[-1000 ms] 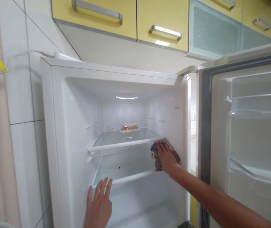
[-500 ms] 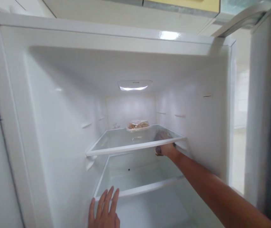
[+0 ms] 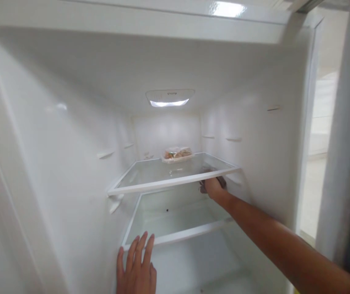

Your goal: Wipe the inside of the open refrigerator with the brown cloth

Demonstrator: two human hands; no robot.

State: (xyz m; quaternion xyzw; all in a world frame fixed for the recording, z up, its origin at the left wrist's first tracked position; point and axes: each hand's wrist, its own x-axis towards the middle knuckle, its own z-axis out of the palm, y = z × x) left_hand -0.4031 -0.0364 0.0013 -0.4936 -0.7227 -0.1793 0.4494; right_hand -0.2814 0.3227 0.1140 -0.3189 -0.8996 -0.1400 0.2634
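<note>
I look into an open white fridge. My right hand (image 3: 214, 188) reaches under the upper glass shelf (image 3: 150, 185) at its right end, closed on a dark patterned cloth (image 3: 220, 181) that shows partly through the glass. The cloth is against the right inner wall, below the shelf. My left hand (image 3: 136, 267) lies flat with fingers spread on the front left corner of the lower glass shelf (image 3: 177, 236). A clear plastic food tray (image 3: 177, 154) sits at the back of the upper shelf.
The fridge light (image 3: 169, 98) glows in the ceiling. Shelf rails (image 3: 105, 154) stick out from the left wall. The open door's edge (image 3: 346, 163) stands at the far right, with a bright room visible through the gap.
The view has moved closer and deeper into the fridge. My right hand with the cloth went from the front of the right wall to beneath the upper shelf. My left hand stayed on the lower shelf.
</note>
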